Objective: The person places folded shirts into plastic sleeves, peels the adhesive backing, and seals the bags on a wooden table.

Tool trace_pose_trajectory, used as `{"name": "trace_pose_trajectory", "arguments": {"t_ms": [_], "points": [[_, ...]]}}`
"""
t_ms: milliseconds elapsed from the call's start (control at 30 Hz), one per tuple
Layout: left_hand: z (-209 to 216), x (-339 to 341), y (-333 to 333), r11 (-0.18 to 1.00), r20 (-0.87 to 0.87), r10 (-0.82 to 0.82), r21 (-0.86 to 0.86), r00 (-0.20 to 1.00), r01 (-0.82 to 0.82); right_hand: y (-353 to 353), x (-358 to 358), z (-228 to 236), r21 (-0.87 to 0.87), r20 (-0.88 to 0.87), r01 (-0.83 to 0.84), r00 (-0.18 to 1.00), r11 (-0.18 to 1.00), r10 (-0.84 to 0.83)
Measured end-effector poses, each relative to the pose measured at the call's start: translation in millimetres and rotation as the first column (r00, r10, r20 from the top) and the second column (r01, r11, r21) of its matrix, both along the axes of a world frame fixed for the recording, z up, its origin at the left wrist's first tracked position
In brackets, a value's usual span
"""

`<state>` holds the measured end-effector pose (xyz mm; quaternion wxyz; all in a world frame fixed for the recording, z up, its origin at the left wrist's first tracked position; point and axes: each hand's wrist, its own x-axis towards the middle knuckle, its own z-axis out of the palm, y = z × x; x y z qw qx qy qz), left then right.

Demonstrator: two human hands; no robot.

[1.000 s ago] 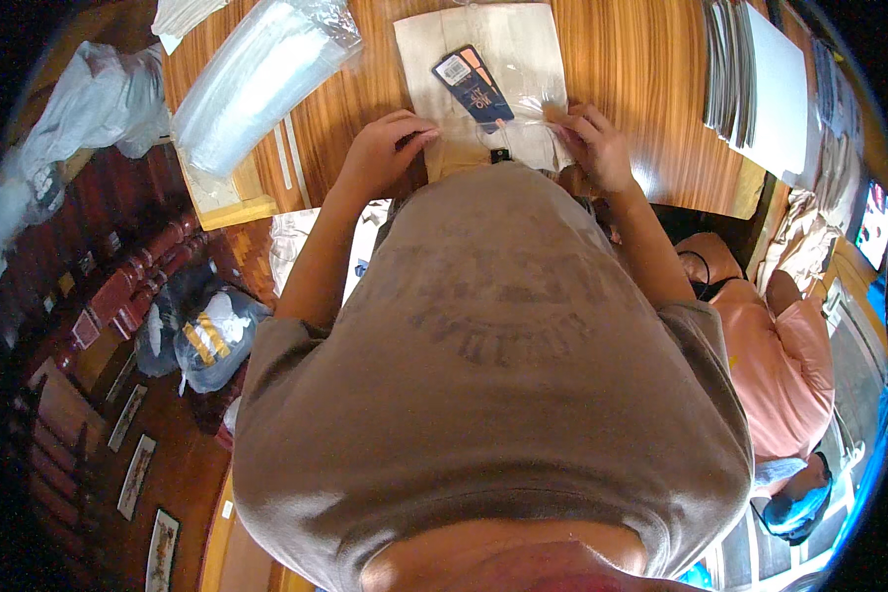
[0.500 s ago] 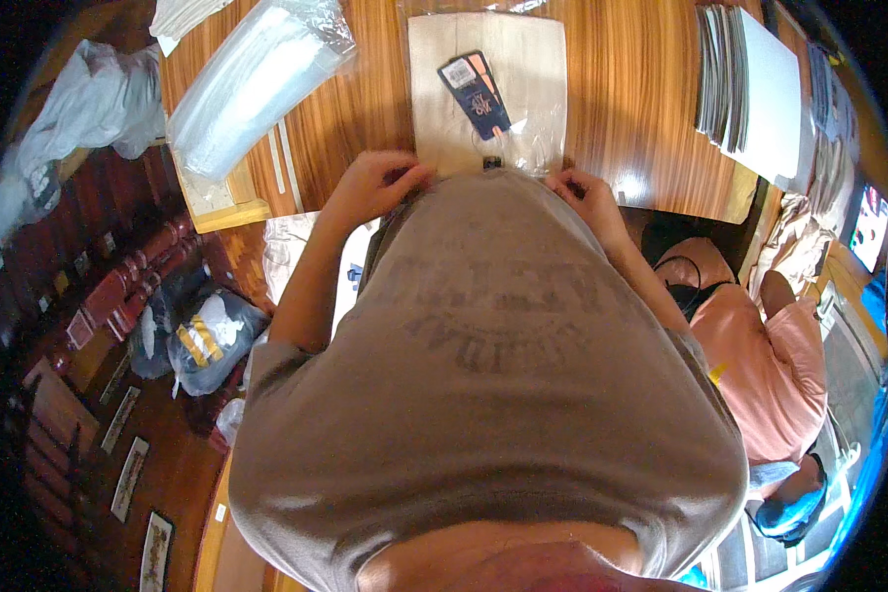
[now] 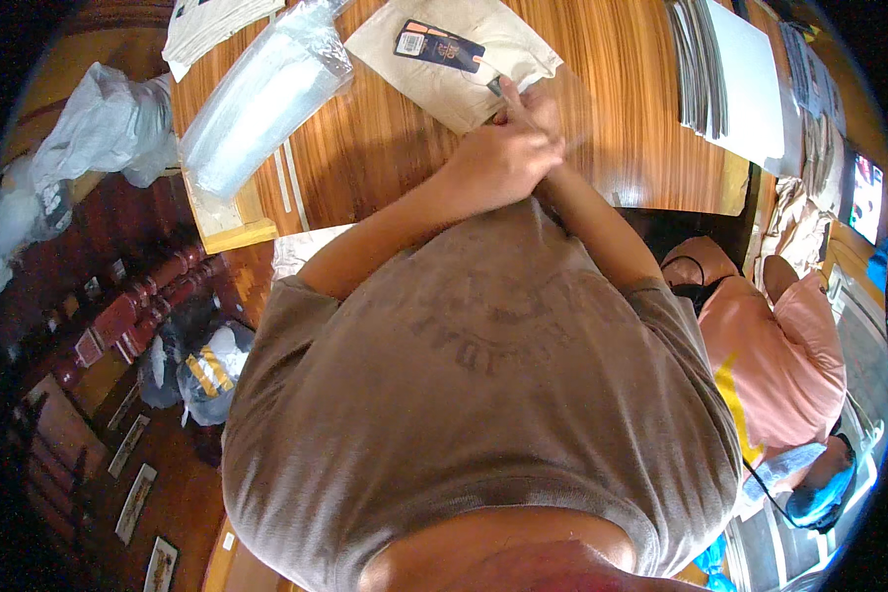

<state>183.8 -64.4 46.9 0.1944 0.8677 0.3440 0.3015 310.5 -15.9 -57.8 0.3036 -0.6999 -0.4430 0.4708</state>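
Currently both hands, left hand (image 3: pixel 493 163) over right hand (image 3: pixel 541 104), pinch, apparently, the near corner of the cloth (image 3: pixel 464 61), which extends up-left.

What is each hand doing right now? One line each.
Left hand: closed, fingers curled at the beige folded cloth.
Right hand: mostly hidden behind the left; grip cannot be told.

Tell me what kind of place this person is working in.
Probably a small garment packing workroom. On the wooden table lie a folded beige cloth with a dark hang tag, a stack of clear plastic bags and a pile of flat sheets. Both hands meet at the cloth's edge.
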Motion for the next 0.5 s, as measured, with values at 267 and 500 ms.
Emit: {"name": "trace_pose_trajectory", "arguments": {"t_ms": [267, 500], "points": [[-10, -84, -2, 0.994, -0.235, 0.057, 0.108, 0.970, -0.032, -25, 10, 46, -0.117, -0.506, -0.056, 0.863, 0.992, -0.011], [-62, -87, -20, 0.969, -0.129, 0.142, 0.220, 0.981, -0.111, -70, 34, 69, -0.241, -0.450, -0.138, 0.893, 0.961, 0.015]]}}
